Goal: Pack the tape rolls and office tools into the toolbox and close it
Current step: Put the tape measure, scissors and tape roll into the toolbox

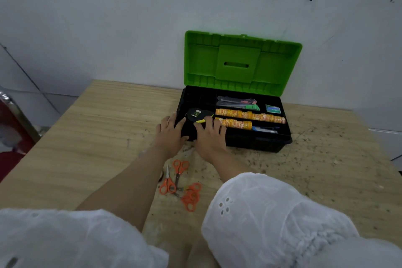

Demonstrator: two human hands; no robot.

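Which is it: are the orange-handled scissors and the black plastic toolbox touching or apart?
Apart: head view shows bare table between the scissors and the toolbox.

Left sleeve: white, loose, puffed | right sleeve: white, flower-shaped eyelet holes, faint embroidery | forearms: uncovered from sleeve hems down to fingers | left hand, right hand: ungloved.

Dim, even indoor light in a soft wide-angle view.
The wall reads flat grey and darkens toward 9 o'clock. The green toolbox lid is the brightest patch, oversaturated and glowing along its top rim. Shadows are faint and soft-edged. The white sleeves at 5 and 7 o'clock are blurred. The table edges bow toward the corners.
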